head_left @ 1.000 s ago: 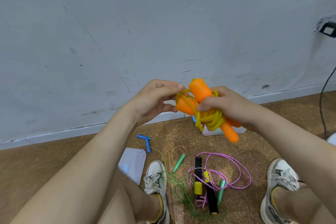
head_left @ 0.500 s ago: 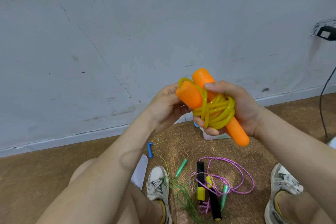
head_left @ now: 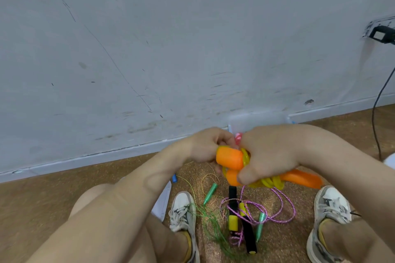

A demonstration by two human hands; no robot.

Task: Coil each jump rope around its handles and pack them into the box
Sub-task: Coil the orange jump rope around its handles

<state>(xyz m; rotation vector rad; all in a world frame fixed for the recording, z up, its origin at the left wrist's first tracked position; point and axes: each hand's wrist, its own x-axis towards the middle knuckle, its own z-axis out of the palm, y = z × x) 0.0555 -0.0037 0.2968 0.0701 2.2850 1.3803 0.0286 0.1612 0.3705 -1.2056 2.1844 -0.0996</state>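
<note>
I hold an orange-handled jump rope (head_left: 229,159) with its yellow cord coiled round both handles. My right hand (head_left: 269,153) grips the bundle over the coils, thumb on the lower handle. My left hand (head_left: 208,147) grips the end of the upper handle. Behind my hands, a translucent box (head_left: 256,120) stands against the wall, mostly hidden. On the floor between my feet lie a pink rope with black-and-yellow handles (head_left: 233,213) and a green rope with green handles (head_left: 210,191), both loose. A blue handle (head_left: 174,178) peeks out under my left forearm.
A clear box lid (head_left: 162,200) lies on the cork floor by my left knee. My shoes (head_left: 182,209) flank the loose ropes. A black cable (head_left: 379,100) hangs from a wall socket at the right. The grey wall is close ahead.
Both hands have carried the orange bundle lower and turned it from upright to lying roughly sideways. The view has tilted, showing the box behind my hands.
</note>
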